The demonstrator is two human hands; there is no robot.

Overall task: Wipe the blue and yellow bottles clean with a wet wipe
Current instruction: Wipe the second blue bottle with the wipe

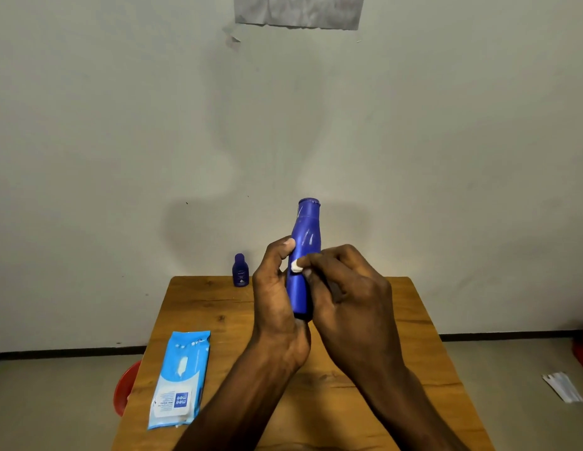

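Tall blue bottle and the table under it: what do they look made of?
Tall blue bottle: probably smooth glossy plastic, judging by the streaky white highlights along its body. Table: wood or wood-look laminate, with visible grain lines and dark knots; the finish is semi-matte.

The tall blue bottle point(304, 255) looks like smooth plastic with a glossy sheen, light streaks showing near its neck. The small white wipe point(297, 266) pressed to it looks soft and matt. The table point(397, 320) is wood with visible grain and knots, faintly satin. The wipes pack point(181, 379) at near left is shiny plastic film. The far small bottle point(240, 270) is dark blue plastic.
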